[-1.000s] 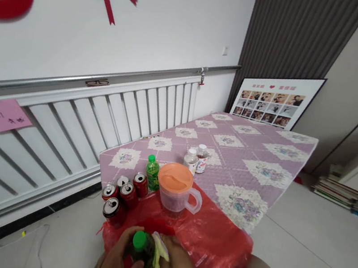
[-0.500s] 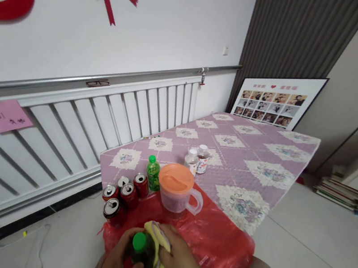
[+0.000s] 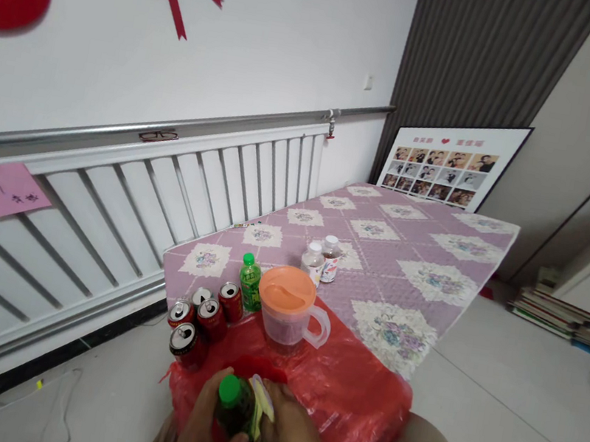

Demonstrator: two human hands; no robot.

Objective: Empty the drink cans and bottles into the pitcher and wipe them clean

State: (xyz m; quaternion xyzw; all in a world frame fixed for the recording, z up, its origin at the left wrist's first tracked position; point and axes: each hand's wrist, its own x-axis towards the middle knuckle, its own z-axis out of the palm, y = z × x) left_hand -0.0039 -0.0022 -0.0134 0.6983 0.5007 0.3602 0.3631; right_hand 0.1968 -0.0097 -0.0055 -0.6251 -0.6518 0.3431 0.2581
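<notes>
At the table's near edge, my left hand (image 3: 205, 427) is wrapped round a green-capped bottle (image 3: 236, 407) held upright; its lower part is hidden. My right hand (image 3: 290, 426) grips a yellow cloth (image 3: 262, 402) and presses it against the bottle's right side. Just beyond my hands, a clear plastic pitcher (image 3: 283, 327) with an orange lid stands on a red plastic sheet (image 3: 341, 385). Several opened drink cans (image 3: 212, 318) cluster to the left of the pitcher. Between cans and pitcher is another green-capped bottle (image 3: 250, 285).
Two small white-capped bottles (image 3: 330, 260) stand behind the pitcher on the purple floral tablecloth (image 3: 340, 221). A white radiator (image 3: 210, 189) runs along the left wall, with glasses (image 3: 159, 135) on top. A framed photo board (image 3: 452, 164) leans at the back; stacked books (image 3: 564, 320) lie at right.
The yellow cloth has shifted down, with less of it showing above my right hand. Both hands keep their hold on the bottle and cloth. The whole view has moved slightly.
</notes>
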